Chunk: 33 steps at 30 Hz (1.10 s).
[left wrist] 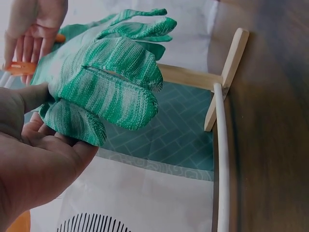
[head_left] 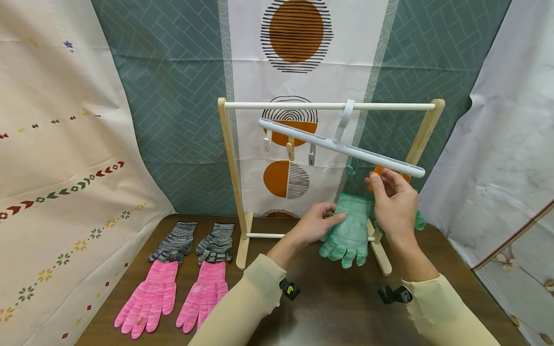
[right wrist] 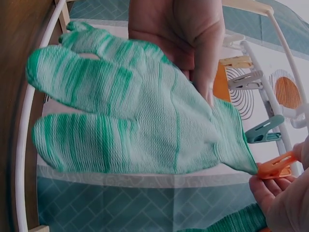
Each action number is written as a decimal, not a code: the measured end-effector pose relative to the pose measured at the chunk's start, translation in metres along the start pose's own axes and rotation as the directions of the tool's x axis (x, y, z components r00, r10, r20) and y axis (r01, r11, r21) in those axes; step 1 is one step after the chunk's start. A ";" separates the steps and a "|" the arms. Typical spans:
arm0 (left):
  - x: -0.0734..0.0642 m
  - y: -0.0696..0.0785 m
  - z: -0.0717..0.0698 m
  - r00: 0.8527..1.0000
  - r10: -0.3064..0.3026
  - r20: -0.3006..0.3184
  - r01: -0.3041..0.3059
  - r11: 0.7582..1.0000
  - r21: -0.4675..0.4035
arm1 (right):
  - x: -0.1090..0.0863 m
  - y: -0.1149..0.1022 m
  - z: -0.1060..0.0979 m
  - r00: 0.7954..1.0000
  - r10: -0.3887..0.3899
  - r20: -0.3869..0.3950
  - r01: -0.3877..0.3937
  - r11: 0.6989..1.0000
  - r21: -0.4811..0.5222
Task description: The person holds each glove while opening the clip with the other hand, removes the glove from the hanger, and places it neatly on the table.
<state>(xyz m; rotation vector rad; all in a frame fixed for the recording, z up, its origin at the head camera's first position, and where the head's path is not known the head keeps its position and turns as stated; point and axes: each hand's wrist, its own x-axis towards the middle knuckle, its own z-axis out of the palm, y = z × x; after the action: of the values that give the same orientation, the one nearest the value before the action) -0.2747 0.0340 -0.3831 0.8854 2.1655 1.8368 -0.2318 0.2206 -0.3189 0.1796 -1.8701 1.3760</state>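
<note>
My left hand (head_left: 318, 221) holds a mint-green knit glove (head_left: 352, 226) by its side, thumb in front and fingers behind. The glove's fingers hang down and its cuff points up. My right hand (head_left: 396, 202) pinches an orange clothespin (head_left: 376, 178) under the right half of a white hanger (head_left: 342, 146). In the right wrist view a corner of the glove's cuff is right at the tip of this orange clothespin (right wrist: 276, 165). A second green glove (right wrist: 236, 220) hangs behind, mostly hidden by my right hand in the head view. The hanger tilts down to the right.
The hanger's hook hangs on the white bar (head_left: 285, 105) of a wooden rack (head_left: 231, 163). White, yellow, grey and teal clothespins (head_left: 352, 167) dangle from it. On the table (head_left: 329, 307), at left, lie two grey gloves (head_left: 175, 240) and two pink gloves (head_left: 151, 293).
</note>
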 end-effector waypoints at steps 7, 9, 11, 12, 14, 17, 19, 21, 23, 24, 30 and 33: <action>-0.009 -0.004 -0.005 1.000 0.005 -0.012 -0.005 1.000 0.006 | 0.001 0.002 -0.002 1.000 0.009 0.013 -0.009 1.000 0.014; -0.012 -0.006 -0.006 1.000 0.001 -0.018 -0.001 1.000 0.003 | 0.001 0.003 -0.003 1.000 0.014 0.016 -0.014 1.000 0.011; -0.015 -0.008 -0.007 1.000 -0.006 -0.028 0.006 1.000 0.007 | 0.001 0.003 -0.003 1.000 0.017 0.017 -0.017 1.000 0.008; -0.016 -0.009 -0.008 0.999 -0.010 -0.034 0.010 1.000 0.004 | 0.002 0.004 -0.003 1.000 0.019 0.018 -0.019 1.000 0.008; -0.019 -0.010 -0.009 0.999 -0.018 -0.046 0.019 1.000 0.007 | 0.002 0.004 -0.003 1.000 0.021 0.021 -0.021 1.000 0.012; -0.023 -0.011 -0.012 0.998 -0.025 -0.059 0.026 1.000 0.016 | 0.003 0.004 -0.004 1.000 0.022 0.022 -0.022 1.000 0.017; -0.026 -0.012 -0.014 0.997 -0.027 -0.067 0.029 0.999 0.025 | 0.004 0.004 -0.004 0.999 0.023 0.024 -0.023 1.000 0.015; -0.029 -0.012 -0.017 0.997 -0.026 -0.077 0.028 0.999 0.035 | 0.004 0.004 -0.004 0.999 0.024 0.026 -0.024 1.000 0.009; -0.032 -0.013 -0.020 0.996 -0.022 -0.086 0.026 0.999 0.038 | 0.004 0.004 -0.005 0.999 0.025 0.027 -0.025 1.000 0.002; -0.033 -0.013 -0.021 0.996 -0.019 -0.090 0.023 0.999 0.039 | 0.004 0.004 -0.005 0.999 0.026 0.029 -0.026 1.000 0.002; -0.044 -0.014 -0.029 0.991 -0.028 -0.130 0.037 0.997 0.066 | 0.004 0.005 -0.007 0.999 0.038 0.038 -0.038 0.999 -0.001; -0.051 -0.016 -0.032 0.987 -0.042 -0.154 0.053 0.996 0.069 | 0.004 0.006 -0.008 0.998 0.047 0.045 -0.047 0.999 -0.005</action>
<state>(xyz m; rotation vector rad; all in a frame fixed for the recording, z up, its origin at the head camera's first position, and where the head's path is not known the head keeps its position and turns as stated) -0.2544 -0.0213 -0.4032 0.7215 2.3364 1.8696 -0.2337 0.2311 -0.3204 0.1666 -1.9256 1.4104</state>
